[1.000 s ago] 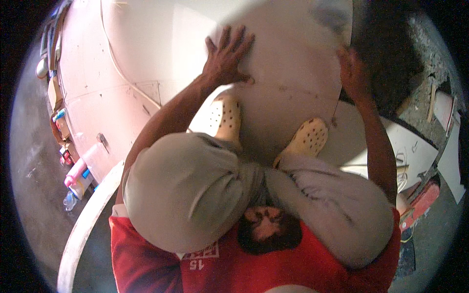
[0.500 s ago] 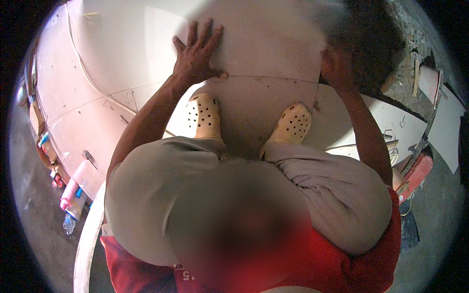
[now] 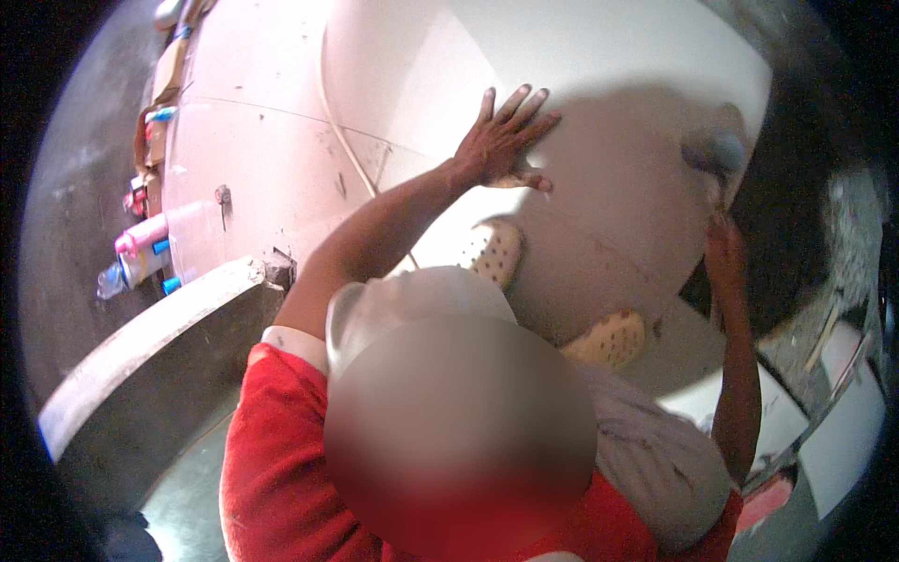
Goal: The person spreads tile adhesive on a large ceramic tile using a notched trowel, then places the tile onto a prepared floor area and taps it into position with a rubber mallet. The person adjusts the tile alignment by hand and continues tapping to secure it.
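Note:
A large white sheet (image 3: 609, 47) lies in front of me on pale boards (image 3: 253, 150). My left hand (image 3: 506, 140) rests flat on it, palm down and fingers spread. Along the sheet's right edge is my right hand (image 3: 726, 248), its fingers curled in; shadow hides what they hold, if anything. Just beyond those fingers a blurred grey shape (image 3: 719, 152) shows over the sheet, too unclear to name. Between my arms, my cream clogs with holes (image 3: 496, 251) stand at the sheet's near side, partly in shadow.
A pale cable (image 3: 345, 155) runs across the boards at left. Farther left stand a pink bottle (image 3: 142, 234) and small containers. A thick white-topped curved piece (image 3: 140, 347) lies at lower left. Rubble (image 3: 857, 220) and white offcuts (image 3: 843, 445) lie at right.
The whole view has swung, so the sheet and hands appear farther right. My left hand stays spread on the sheet. My right hand stays by its right edge, with the blurred grey shape now visible beyond it.

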`<action>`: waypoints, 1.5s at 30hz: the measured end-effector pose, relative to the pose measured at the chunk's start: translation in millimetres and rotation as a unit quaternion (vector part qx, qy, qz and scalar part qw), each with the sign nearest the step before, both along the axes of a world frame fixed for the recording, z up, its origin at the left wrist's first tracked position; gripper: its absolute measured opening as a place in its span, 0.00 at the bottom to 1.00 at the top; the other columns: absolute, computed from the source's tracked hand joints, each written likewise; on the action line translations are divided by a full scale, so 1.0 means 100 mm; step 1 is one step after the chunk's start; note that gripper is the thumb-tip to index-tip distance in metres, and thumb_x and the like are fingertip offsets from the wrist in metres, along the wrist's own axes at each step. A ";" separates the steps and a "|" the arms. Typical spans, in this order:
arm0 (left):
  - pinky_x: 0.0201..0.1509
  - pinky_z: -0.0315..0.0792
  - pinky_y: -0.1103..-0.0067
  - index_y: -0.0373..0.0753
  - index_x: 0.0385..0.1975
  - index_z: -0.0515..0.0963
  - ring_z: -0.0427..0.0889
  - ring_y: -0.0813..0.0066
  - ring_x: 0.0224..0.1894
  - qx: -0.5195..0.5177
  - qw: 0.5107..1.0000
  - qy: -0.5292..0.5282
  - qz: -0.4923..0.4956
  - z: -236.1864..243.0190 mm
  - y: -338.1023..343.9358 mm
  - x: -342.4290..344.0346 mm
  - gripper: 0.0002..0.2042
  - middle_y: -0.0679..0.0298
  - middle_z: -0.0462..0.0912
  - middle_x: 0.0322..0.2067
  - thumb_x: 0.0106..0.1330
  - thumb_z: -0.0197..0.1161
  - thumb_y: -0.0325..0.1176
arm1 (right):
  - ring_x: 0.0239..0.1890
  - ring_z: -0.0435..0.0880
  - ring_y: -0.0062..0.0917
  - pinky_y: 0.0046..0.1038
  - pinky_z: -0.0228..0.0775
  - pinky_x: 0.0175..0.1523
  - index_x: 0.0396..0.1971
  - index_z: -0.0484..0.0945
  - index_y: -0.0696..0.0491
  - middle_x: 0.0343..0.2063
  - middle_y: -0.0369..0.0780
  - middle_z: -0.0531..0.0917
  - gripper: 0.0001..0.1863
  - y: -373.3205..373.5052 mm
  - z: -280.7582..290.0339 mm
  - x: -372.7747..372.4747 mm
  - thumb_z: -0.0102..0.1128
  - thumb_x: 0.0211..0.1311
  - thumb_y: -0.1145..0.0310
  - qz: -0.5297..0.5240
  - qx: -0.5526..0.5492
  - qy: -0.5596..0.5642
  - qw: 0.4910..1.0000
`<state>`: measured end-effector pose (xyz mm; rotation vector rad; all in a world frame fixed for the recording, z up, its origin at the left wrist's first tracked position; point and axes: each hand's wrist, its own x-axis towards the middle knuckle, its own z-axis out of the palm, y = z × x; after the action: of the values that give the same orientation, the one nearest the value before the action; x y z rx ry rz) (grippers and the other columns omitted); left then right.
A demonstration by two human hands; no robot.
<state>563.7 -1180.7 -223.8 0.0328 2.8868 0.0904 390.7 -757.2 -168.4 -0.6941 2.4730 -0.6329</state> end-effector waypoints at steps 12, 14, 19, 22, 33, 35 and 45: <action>0.80 0.37 0.46 0.29 0.76 0.53 0.44 0.43 0.80 0.030 0.932 0.193 0.304 -0.11 -0.88 -0.33 0.45 0.41 0.50 0.77 0.72 0.43 0.64 | 0.28 0.66 0.15 0.20 0.60 0.33 0.55 0.75 0.52 0.34 0.32 0.73 0.19 -1.27 0.94 -1.04 0.51 0.80 0.52 -0.112 -0.228 -0.038 0.966; 0.81 0.35 0.48 0.28 0.76 0.52 0.42 0.45 0.81 0.037 0.931 0.174 0.318 -0.09 -0.88 -0.35 0.45 0.43 0.49 0.78 0.72 0.45 0.62 | 0.33 0.70 0.21 0.25 0.63 0.40 0.56 0.75 0.53 0.38 0.36 0.75 0.19 -1.60 0.79 -1.28 0.51 0.80 0.54 -0.085 -0.208 0.055 0.973; 0.82 0.32 0.50 0.31 0.77 0.51 0.39 0.48 0.82 0.057 0.926 0.166 0.334 -0.04 -0.89 -0.35 0.44 0.45 0.47 0.79 0.72 0.50 0.61 | 0.46 0.79 0.36 0.37 0.69 0.57 0.58 0.75 0.55 0.47 0.46 0.80 0.19 -2.27 -0.58 -1.21 0.53 0.78 0.58 0.031 0.002 0.281 0.959; 0.82 0.33 0.49 0.32 0.77 0.51 0.39 0.49 0.82 0.070 0.926 0.156 0.337 -0.03 -0.89 -0.34 0.44 0.45 0.47 0.79 0.72 0.51 0.61 | 0.54 0.82 0.42 0.40 0.71 0.64 0.58 0.76 0.57 0.53 0.52 0.82 0.18 -2.09 -0.96 -1.37 0.54 0.77 0.61 0.015 0.028 0.234 0.972; 0.80 0.35 0.44 0.35 0.77 0.51 0.41 0.43 0.81 0.091 0.919 0.172 0.344 0.03 -0.92 -0.33 0.44 0.45 0.47 0.78 0.71 0.56 0.59 | 0.51 0.81 0.41 0.42 0.71 0.58 0.54 0.78 0.55 0.48 0.48 0.83 0.16 -2.51 -0.57 -0.86 0.52 0.76 0.62 0.074 0.015 0.293 0.953; 0.80 0.35 0.44 0.35 0.77 0.51 0.40 0.43 0.81 0.091 0.920 0.154 0.349 0.02 -0.91 -0.31 0.44 0.45 0.47 0.79 0.70 0.56 0.59 | 0.52 0.81 0.41 0.43 0.69 0.60 0.54 0.78 0.56 0.49 0.48 0.83 0.16 -2.49 -0.47 -0.76 0.51 0.76 0.61 0.061 0.007 0.323 0.944; 0.79 0.34 0.41 0.35 0.77 0.53 0.42 0.42 0.81 0.074 0.912 0.203 0.350 -0.03 -0.88 -0.29 0.44 0.45 0.49 0.78 0.70 0.56 0.60 | 0.61 0.78 0.40 0.46 0.60 0.72 0.50 0.80 0.57 0.53 0.48 0.82 0.19 -2.80 -0.16 -0.56 0.48 0.80 0.57 0.096 -0.003 0.299 0.949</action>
<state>534.7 -1269.1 -226.7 -1.0753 3.1216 0.4826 334.6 -1037.5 -184.3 -1.2661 2.8840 -0.3917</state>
